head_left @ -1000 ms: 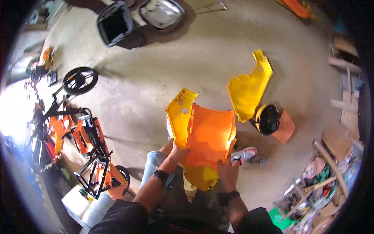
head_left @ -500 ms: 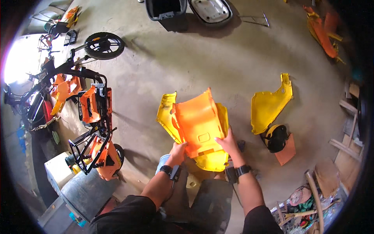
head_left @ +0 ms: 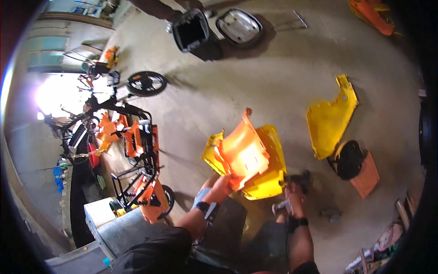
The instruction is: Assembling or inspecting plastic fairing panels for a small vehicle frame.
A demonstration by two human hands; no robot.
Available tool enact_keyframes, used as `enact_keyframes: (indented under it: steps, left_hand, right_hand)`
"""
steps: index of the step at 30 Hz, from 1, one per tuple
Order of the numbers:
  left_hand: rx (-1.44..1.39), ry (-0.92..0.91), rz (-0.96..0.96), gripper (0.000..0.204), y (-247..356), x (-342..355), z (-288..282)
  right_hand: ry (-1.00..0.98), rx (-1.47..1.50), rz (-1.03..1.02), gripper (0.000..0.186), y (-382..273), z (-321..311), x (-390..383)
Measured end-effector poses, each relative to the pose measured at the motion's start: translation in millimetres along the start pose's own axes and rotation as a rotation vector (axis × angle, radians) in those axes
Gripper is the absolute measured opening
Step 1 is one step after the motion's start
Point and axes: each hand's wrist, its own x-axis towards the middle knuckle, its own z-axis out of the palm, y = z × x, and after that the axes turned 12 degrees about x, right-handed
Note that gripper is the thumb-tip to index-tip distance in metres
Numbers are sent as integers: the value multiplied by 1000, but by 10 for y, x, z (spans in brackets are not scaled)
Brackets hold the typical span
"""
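My left hand is closed on the near left corner of a curved orange plastic body panel, which it holds tilted. Under and behind that panel lies a larger yellow plastic panel, whose edges show on both sides. My right hand is off the panels, low beside the yellow one's near right corner. Just beyond its fingers is a dark object too blurred to name. The fingers are smeared, so whether they grip it does not show.
To the right lie another yellow panel, a round black-and-yellow piece and a flat orange piece. A partly stripped motorbike stands left. Far ahead are a black bin, a shallow tray-like part and someone's legs.
My right hand has let go of the orange panel and moved right and down. The panel is now tilted in my left hand alone. The whole view has shifted, and another person's legs have appeared.
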Motion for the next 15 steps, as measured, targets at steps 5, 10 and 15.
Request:
enact_keyframes:
  steps: [5, 10, 15]
  left_hand:
    - [-4, -48, 97, 26, 44, 599, -521]
    - [46, 102, 178, 29, 13, 861, -624]
    - [44, 159, 146, 27, 141, 848, -988]
  right_hand:
    - [-200, -417, 277, 73, 737, 1167, -361]
    - [-679, -1073, -150, 96, 1229, 1804, -475]
    - [-754, -1198, -8, 103, 487, 2265, -445]
